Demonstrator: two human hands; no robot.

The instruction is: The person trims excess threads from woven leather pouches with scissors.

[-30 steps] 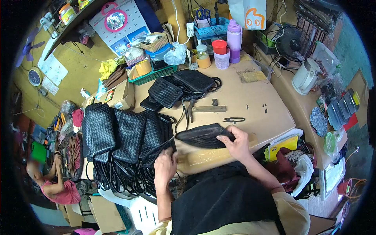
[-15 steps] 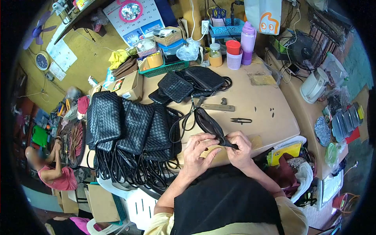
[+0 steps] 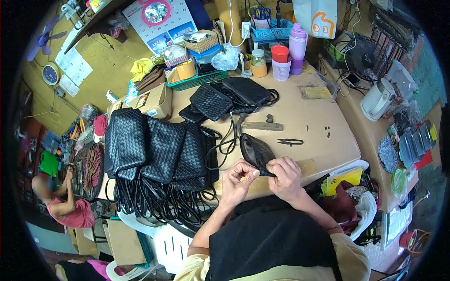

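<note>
A small black woven pouch (image 3: 257, 151) is gaping at its top, its dark lining visible, with a thin strap looping out to the left. My right hand (image 3: 284, 177) grips the near edge of this pouch, fingers curled over it. At the pouch's near left corner, the thumb and forefinger of my left hand (image 3: 238, 181) are pinched together on the edge; the exact fingertip contact is partly hidden. Beyond the pouch lies a hammer (image 3: 260, 126). Thread snips (image 3: 290, 142) rest on the table to the right of it.
Black woven pouches (image 3: 161, 150) with dangling straps are heaped at left. More pouches (image 3: 211, 102) lie farther back on the table (image 3: 318, 117). Cups (image 3: 281, 70) and a purple bottle (image 3: 297, 49) stand at the back. A bag of materials (image 3: 347, 206) sits right. Another person (image 3: 70, 210) works at far left.
The pouch has tipped so more of its lining and side shows. My left thumb has closed against the forefinger, and my right hand has shifted slightly, its fingers now folded over the edge.
</note>
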